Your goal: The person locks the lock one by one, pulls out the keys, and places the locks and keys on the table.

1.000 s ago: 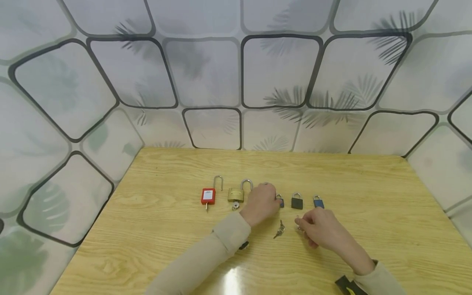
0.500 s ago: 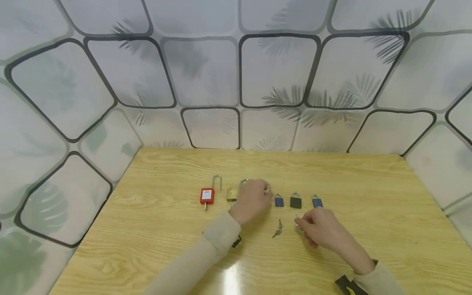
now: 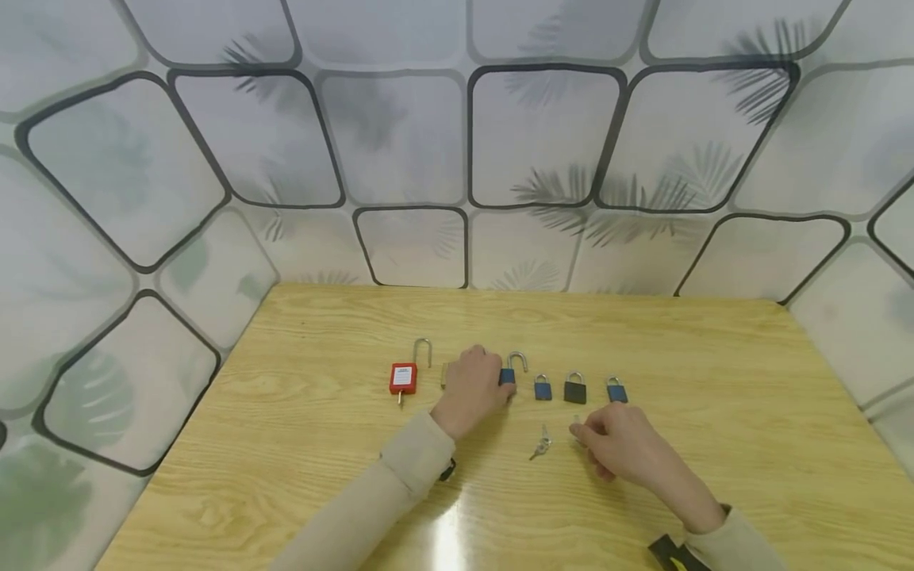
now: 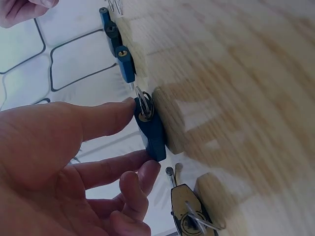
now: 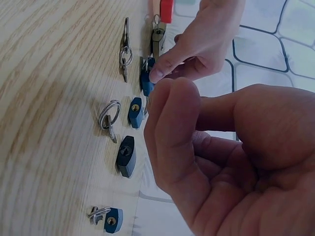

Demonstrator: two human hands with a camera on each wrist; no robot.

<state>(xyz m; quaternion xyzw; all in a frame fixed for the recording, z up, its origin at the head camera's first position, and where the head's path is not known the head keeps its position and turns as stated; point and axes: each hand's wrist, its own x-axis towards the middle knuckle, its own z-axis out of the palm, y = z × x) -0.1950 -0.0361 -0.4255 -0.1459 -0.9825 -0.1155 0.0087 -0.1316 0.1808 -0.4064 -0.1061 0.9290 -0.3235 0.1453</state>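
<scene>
The blue metal padlock [image 3: 508, 377] is lying on the pale wood-grain worktop [image 3: 250, 444] just to the right of the palm of the left hand [image 3: 467, 390], its long axis running from near to far, its steel shackle pointing away from the person and standing open toward the right. The left hand is the nearer one and is gripping the padlock narrowly, the thumb pressing at its right edge and a fingertip at its left, while a steel key ring [image 4: 145, 107] is hanging at the near, keyhole end. The left forearm is reaching in from the near left, and the back of the hand is facing up over the brass padlock [image 4: 189, 209]. The right hand [image 3: 623, 440] is waiting well apart to the right, just on the near side of the far-right blue padlock [image 3: 617, 391], its forearm slanting in from the near right; its fingers are curling toward the thumb, but whether they are holding anything cannot be told.
</scene>
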